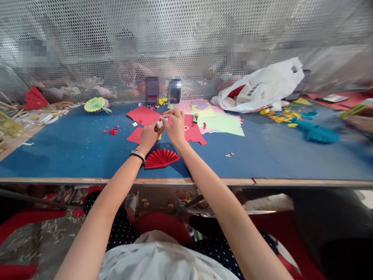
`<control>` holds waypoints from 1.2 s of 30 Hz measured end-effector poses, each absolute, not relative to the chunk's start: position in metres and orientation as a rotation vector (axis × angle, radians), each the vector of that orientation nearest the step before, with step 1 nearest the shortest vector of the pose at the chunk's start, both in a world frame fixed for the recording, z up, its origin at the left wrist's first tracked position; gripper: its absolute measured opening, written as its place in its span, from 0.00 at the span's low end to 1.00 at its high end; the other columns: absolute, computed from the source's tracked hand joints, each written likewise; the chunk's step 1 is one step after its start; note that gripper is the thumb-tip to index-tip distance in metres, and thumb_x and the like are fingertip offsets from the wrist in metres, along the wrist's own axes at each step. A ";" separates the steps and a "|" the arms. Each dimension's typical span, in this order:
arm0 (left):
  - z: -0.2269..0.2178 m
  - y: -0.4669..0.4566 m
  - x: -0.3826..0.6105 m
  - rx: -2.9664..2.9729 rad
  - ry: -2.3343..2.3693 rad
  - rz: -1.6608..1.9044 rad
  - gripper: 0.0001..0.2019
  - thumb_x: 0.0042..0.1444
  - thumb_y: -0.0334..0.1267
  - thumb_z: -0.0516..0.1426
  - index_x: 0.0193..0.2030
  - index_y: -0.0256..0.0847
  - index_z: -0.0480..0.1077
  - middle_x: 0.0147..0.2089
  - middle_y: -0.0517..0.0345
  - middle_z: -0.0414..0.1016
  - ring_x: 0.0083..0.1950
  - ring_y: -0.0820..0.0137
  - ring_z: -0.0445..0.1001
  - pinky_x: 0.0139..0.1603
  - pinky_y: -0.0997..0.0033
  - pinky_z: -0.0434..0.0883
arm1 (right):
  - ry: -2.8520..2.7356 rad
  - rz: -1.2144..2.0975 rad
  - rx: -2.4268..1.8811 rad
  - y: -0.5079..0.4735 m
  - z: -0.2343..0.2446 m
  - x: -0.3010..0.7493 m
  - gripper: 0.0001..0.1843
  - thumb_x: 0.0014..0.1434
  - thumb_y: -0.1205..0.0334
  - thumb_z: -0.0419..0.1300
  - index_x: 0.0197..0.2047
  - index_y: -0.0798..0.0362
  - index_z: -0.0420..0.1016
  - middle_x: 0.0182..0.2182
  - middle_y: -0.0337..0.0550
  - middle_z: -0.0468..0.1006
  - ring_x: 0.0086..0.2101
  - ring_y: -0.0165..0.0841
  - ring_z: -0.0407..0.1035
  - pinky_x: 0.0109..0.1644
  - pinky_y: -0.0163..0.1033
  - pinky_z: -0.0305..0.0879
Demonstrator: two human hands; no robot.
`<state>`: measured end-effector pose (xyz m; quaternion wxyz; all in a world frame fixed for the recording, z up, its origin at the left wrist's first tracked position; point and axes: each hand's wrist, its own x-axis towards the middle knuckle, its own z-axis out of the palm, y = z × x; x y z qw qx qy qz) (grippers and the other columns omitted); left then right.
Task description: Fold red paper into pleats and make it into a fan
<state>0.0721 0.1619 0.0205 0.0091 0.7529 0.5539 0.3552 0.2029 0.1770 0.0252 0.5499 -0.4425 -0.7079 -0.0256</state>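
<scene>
My left hand [149, 136] is closed around a small yellow tube with a white top [159, 124], which looks like a glue stick. The tube's yellow lower end shows below the fingers. My right hand [175, 125] meets it from the other side, fingertips pinched at the white top; whether a cap is between them is hidden. Just below both hands, a pleated red paper fan [162, 158] lies spread on the blue table. Red paper sheets [142, 116] lie under and behind the hands, with a small stapler-like object [195, 118] on the right part.
Pastel sheets [224, 123] lie right of the red paper. Two phones [175, 91] lean on the perforated metal screen. A white plastic bag [262, 87] stands behind right; a green paper fan [95, 104] lies left. A co-worker's hand [361, 120] shows at far right, near blue folded paper [322, 133].
</scene>
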 end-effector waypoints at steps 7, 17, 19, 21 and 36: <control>0.021 0.162 0.073 2.360 1.720 1.127 0.21 0.61 0.52 0.49 0.43 0.37 0.74 0.32 0.47 0.78 0.33 0.65 0.75 0.32 0.72 0.62 | -1.674 -0.068 -1.030 0.175 0.025 0.204 0.14 0.64 0.55 0.50 0.40 0.50 0.75 0.43 0.48 0.71 0.48 0.41 0.63 0.59 0.55 0.54; 0.019 0.164 0.069 2.359 1.690 1.133 0.14 0.60 0.45 0.51 0.40 0.38 0.73 0.34 0.48 0.78 0.34 0.65 0.75 0.34 0.70 0.64 | -1.779 -0.127 -1.015 0.158 0.030 0.205 0.12 0.62 0.55 0.52 0.43 0.49 0.72 0.48 0.52 0.67 0.53 0.47 0.58 0.57 0.58 0.57; 0.019 0.165 0.069 2.346 1.688 1.121 0.12 0.60 0.42 0.52 0.39 0.38 0.73 0.34 0.47 0.78 0.35 0.64 0.75 0.35 0.70 0.65 | -1.829 -0.140 -1.020 0.154 0.031 0.203 0.11 0.61 0.56 0.54 0.45 0.50 0.71 0.50 0.52 0.66 0.54 0.48 0.57 0.57 0.58 0.57; 0.019 0.165 0.069 2.340 1.681 1.106 0.11 0.59 0.41 0.53 0.39 0.37 0.73 0.34 0.47 0.78 0.35 0.64 0.75 0.36 0.70 0.65 | -1.840 -0.156 -1.030 0.151 0.033 0.202 0.14 0.61 0.57 0.55 0.49 0.50 0.69 0.51 0.52 0.66 0.54 0.49 0.57 0.57 0.58 0.58; 0.021 0.163 0.071 2.300 1.747 1.067 0.14 0.62 0.42 0.50 0.42 0.35 0.72 0.37 0.43 0.78 0.39 0.63 0.75 0.39 0.69 0.65 | -1.883 -0.199 -1.100 0.154 0.028 0.202 0.11 0.62 0.61 0.53 0.45 0.48 0.74 0.55 0.48 0.64 0.56 0.48 0.54 0.57 0.60 0.58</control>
